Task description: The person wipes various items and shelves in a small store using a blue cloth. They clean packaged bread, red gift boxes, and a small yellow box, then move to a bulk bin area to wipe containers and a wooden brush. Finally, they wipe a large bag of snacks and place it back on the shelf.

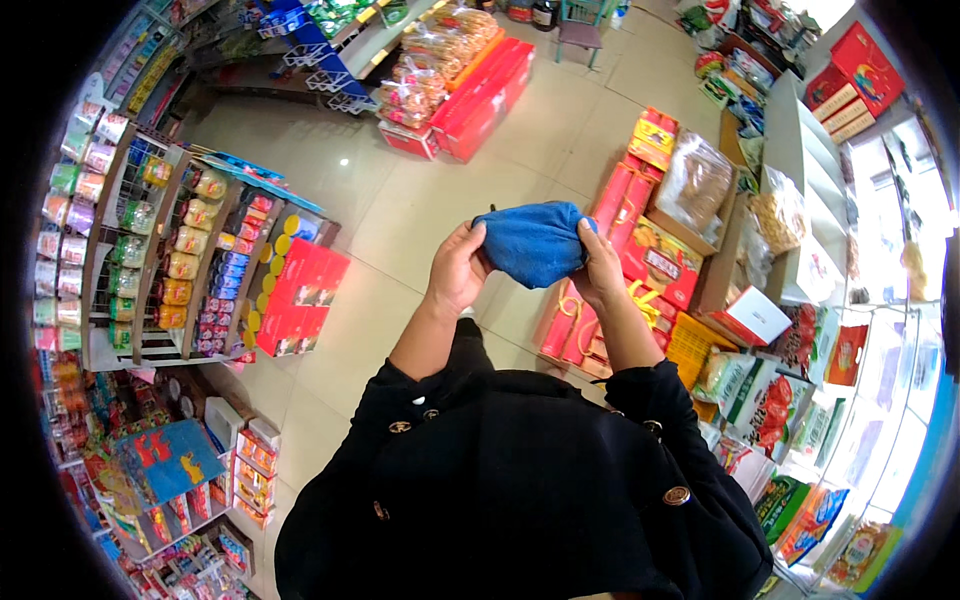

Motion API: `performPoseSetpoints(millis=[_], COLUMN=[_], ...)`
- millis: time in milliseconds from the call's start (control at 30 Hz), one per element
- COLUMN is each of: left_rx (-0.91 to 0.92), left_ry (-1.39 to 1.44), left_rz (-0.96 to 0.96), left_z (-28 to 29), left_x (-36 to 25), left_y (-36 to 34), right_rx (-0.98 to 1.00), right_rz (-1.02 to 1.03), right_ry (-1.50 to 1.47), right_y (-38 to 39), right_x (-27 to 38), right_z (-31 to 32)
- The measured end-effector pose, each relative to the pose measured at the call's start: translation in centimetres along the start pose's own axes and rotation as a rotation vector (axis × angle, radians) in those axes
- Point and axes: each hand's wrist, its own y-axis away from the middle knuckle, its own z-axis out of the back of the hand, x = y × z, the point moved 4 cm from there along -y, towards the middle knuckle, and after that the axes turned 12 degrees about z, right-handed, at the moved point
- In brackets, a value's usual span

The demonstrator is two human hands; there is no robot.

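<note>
A blue cloth (533, 243), bunched and creased, is stretched between my two hands in front of my body. Its left end is gripped by my left hand (461, 262), thumb on top and fingers curled beneath. At the other end, my right hand (602, 262) pinches the fabric with the thumb above. The undersides of the cloth and most of my fingertips are hidden. Both forearms reach up from the black sleeves of a coat with metal buttons.
Jars and cups fill the shelf rack (165, 260) on the left, with red boxes (303, 290) beside it. Red cartons and an open box (692, 190) line the right side, near packaged goods. Bagged snacks (440, 62) sit on red boxes ahead. Pale floor tiles (410, 210) run between.
</note>
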Motion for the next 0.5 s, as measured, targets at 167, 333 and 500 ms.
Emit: performPoseSetpoints(millis=[167, 333, 500], left_rx=[0.039, 0.071, 0.315], left_ry=[0.070, -0.084, -0.924], left_rz=[0.053, 0.116, -0.021], left_z=[5.0, 6.2, 2.2], left_x=[-9.6, -16.0, -7.8], left_y=[-3.1, -6.3, -7.1], right_rx=[0.081, 0.144, 0.196], right_rz=[0.055, 0.271, 0.226], right_ry=[0.173, 0.671, 0.180], right_y=[-3.6, -7.2, -7.8], right_x=[-2.8, -5.2, -9.1], right_z=[-6.6, -9.7, -11.9])
